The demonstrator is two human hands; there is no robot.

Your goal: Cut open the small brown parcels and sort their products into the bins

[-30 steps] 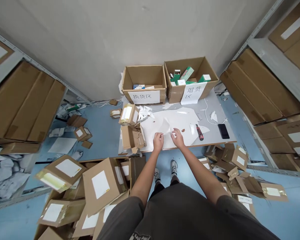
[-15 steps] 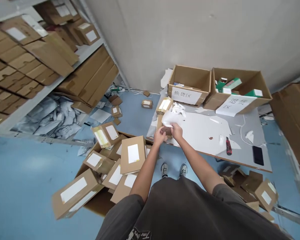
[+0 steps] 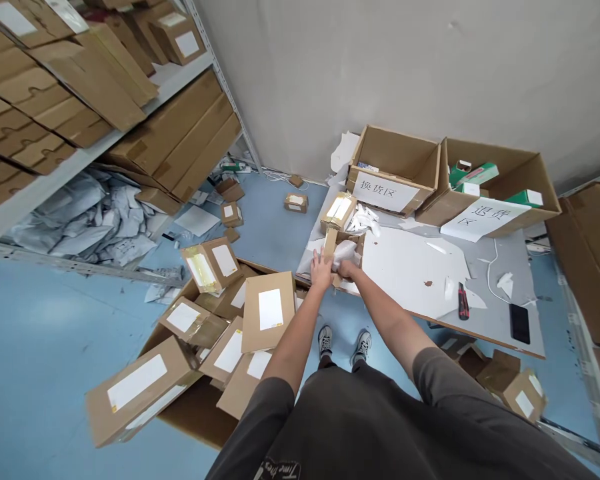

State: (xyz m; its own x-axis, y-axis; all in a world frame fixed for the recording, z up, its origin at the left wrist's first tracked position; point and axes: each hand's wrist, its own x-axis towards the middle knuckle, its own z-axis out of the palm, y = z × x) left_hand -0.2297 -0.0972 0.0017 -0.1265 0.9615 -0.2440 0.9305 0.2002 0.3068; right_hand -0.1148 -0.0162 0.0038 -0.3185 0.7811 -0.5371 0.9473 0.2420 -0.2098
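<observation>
A small cardboard box (image 3: 359, 248) stands with its top flaps up at the left end of the table. White, partly see-through packing material (image 3: 345, 252) bulges inside it. My left hand (image 3: 321, 271) rests against the box's left flap, fingers stretched and spread. On the near side, my right hand (image 3: 348, 269) is closed on the packing material, its fingertips partly hidden. Just behind stands a taped, labelled carton (image 3: 339, 210), with crumpled white wrapping (image 3: 365, 220) beside it.
A red-and-black box cutter (image 3: 463, 303) and a phone (image 3: 520, 323) lie on the table (image 3: 510, 267). Two big open cartons with paper signs (image 3: 386, 192) line its back. On the left are a large bin of labelled parcels (image 3: 267, 310) and shelving (image 3: 80, 193).
The white material, held up before, is now lower, inside the box. My left hand has gone from pinching at the box's edge to lying spread on its flap.
</observation>
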